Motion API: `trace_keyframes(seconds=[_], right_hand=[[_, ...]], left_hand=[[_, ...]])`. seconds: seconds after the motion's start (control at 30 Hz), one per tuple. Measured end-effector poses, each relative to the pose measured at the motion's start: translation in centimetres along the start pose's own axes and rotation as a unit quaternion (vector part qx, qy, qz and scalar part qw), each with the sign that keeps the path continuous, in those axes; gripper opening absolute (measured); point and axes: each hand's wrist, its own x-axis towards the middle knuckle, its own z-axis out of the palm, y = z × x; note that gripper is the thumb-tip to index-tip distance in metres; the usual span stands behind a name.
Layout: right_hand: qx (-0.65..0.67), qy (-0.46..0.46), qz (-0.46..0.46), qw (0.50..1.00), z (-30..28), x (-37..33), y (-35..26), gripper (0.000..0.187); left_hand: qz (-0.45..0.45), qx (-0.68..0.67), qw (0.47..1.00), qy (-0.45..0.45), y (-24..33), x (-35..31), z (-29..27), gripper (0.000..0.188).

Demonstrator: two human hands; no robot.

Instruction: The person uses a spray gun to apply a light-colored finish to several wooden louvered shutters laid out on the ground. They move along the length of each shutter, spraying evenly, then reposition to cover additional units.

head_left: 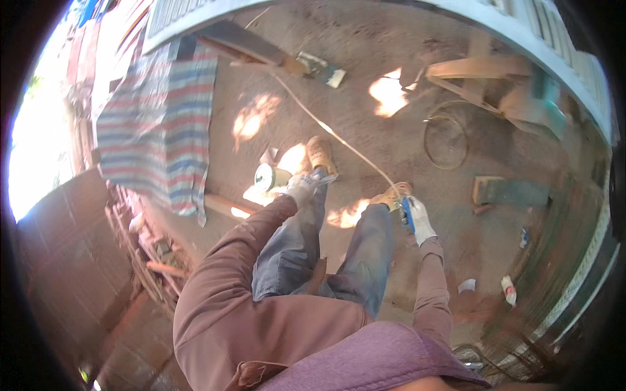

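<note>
My left hand (pixel 301 189), in a pale work glove, is closed in front of my left shin. Something thin, pale and shiny (pixel 328 178) sticks out past its fingers, too blurred to name. My right hand (pixel 422 223), gloved too, is wrapped round a blue-handled tool (pixel 408 212) beside my right shoe; the tool's working end is hard to make out. A pale cord (pixel 326 128) runs from the tool up and left across the ground. Close to my left hand stands a white round can or spool (pixel 265 177) with a dark ring on its end.
A striped tarp (pixel 160 130) hangs at the left above piled sticks (pixel 147 244). A wooden frame (pixel 479 68) and a coil of wire (pixel 447 140) lie at the far right. A block (pixel 512 191) and a small bottle (pixel 508 290) are nearer. Corrugated sheet (pixel 548 32) edges the top.
</note>
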Motion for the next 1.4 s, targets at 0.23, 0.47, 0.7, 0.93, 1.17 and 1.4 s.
trace_keyframes(seconds=[0.23,0.47,0.7,0.93,1.17,1.4], right_hand=[[0.008,0.155,-0.095,0.983,-1.7,2.3,6.9,0.018],[-0.256,0.276,-0.052,0.925,-0.9,12.8,12.1,0.032],[-0.454,0.311,-0.136,0.824,-1.8,25.9,9.7,0.035],[-0.716,0.334,-0.107,0.604,-7.6,38.3,-3.8,0.056],[-0.804,0.296,-0.071,0.510,-11.8,45.6,-4.1,0.042],[-0.613,0.283,-0.142,0.723,-8.2,29.4,12.5,0.054]], left_hand=[[0.063,0.032,0.995,0.072,3.5,-2.2,-1.5,0.034],[0.057,0.065,0.996,0.010,4.7,-0.3,3.8,0.051],[0.066,-0.003,0.998,-0.001,2.8,1.7,7.1,0.047],[0.010,-0.073,0.996,-0.059,2.6,3.3,5.1,0.044],[-0.046,-0.099,0.992,-0.061,3.7,5.3,2.1,0.040],[0.028,0.008,0.996,-0.080,7.4,3.4,-2.2,0.040]])
